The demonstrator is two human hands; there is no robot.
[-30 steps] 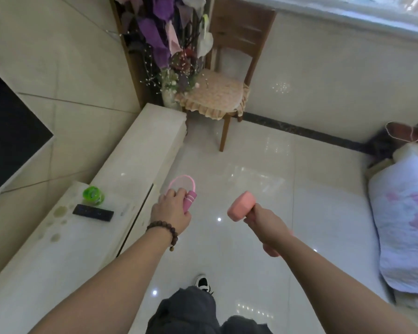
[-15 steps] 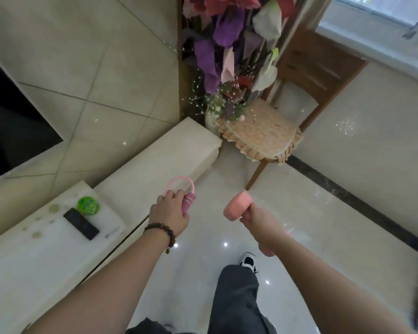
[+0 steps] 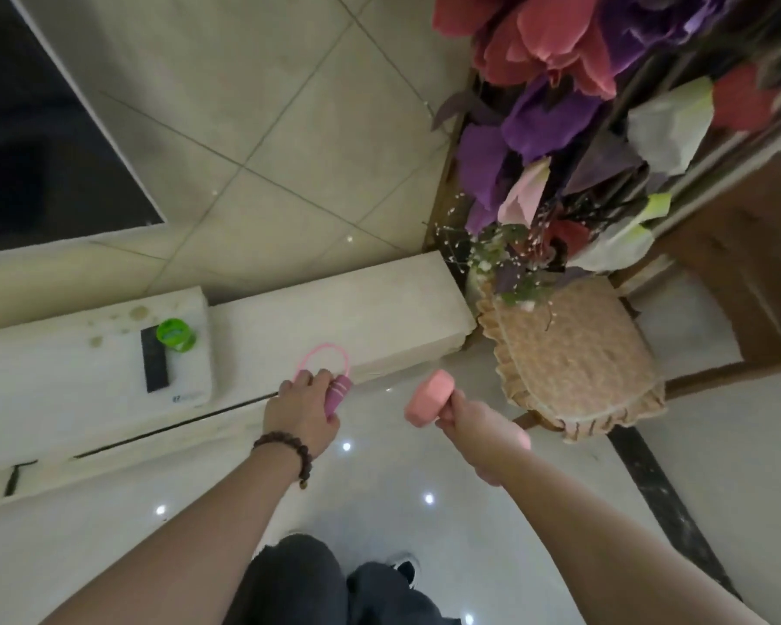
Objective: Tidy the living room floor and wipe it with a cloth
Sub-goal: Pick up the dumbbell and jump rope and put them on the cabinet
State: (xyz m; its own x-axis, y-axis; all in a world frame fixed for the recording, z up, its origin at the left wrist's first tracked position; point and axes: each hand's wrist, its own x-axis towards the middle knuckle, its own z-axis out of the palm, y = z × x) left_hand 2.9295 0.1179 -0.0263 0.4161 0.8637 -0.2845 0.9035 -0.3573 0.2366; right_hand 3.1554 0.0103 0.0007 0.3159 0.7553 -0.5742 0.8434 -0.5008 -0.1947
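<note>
**Still on the pick-up part, no wiping yet**

Both hands are full right now. My left hand (image 3: 305,406) is wrapped around the pink jump rope (image 3: 334,376), handles bunched, loop sticking out over the near edge of the low stone ledge (image 3: 334,309). My right hand (image 3: 474,419) is gripping a pink dumbbell (image 3: 429,396) above the shiny floor (image 3: 424,466). I reckon the next move is setting both down somewhere off the floor, maybe that ledge by the remote (image 3: 154,360) and green tub (image 3: 174,336). No cloth in sight.
</note>
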